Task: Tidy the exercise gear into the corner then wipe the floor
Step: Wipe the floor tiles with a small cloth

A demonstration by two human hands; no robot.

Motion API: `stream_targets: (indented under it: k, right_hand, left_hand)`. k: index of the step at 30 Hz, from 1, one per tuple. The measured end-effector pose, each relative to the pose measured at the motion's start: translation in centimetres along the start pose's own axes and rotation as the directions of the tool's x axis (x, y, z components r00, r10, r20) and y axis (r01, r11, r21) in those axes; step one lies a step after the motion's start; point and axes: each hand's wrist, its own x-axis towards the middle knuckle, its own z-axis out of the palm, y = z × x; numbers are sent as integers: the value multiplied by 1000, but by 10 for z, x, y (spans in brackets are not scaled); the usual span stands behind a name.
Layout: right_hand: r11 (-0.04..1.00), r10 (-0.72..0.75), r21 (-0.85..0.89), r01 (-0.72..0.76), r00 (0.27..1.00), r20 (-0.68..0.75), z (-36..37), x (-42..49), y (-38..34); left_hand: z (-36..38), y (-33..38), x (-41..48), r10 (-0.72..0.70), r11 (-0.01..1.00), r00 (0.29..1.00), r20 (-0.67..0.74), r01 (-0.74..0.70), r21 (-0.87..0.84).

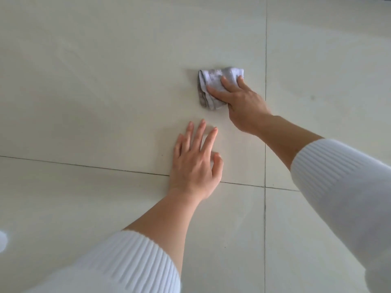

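The right grip (239,100) lies spread on a folded grey cloth (211,83), fingers straight and pressing it flat to the floor (105,81). The thumb sits at the cloth's near corner, and I cannot tell whether it tucks under the edge. The cloth rests on the pale tile just left of a grout line (265,60) that runs from near to far, with its far and left parts showing past the fingers. Nearer and to the left, apart from the cloth, the left grip (194,163) is spread too, holding nothing. Its palm is planted across a second grout line (84,165) that runs left to right, and it seems to be propping the body. Both forearms come out of white ribbed sleeves (338,187) at the near edge. No exercise gear is in view, so the step in hand looks like the second one, wiping the floor. The tidying cannot be checked from here. The next move probably calls for steady downward pressure while the cloth slides over unwiped tile. The left grip would need to shift as the reach runs out.
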Motion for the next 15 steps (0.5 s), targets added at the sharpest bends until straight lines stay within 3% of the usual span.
stream_targets:
  k: [3,7,9,12,15]
  right_hand:
    - [993,115,3,-115,993,-31,9,-43,6]
    - [972,236,6,-236,971,-36,28,-100,-15]
    - [970,242,12,-241,970,-35,36,-127,-34]
    - [981,194,4,-194,980,-36,55,-169,-66]
    - [998,51,-20,-53,995,-86,74,-195,-91]
  left_hand:
    - [-6,-3,-2,-10,997,999,50,14,-78]
    - [-24,-16,6,85,969,975,204,-33,-246]
    - [-37,-37,0,65,956,981,185,-8,-293]
    - [-47,-87,-29,-10,994,999,53,16,-108]
    - [-57,-133,-43,-120,993,992,-41,120,-5]
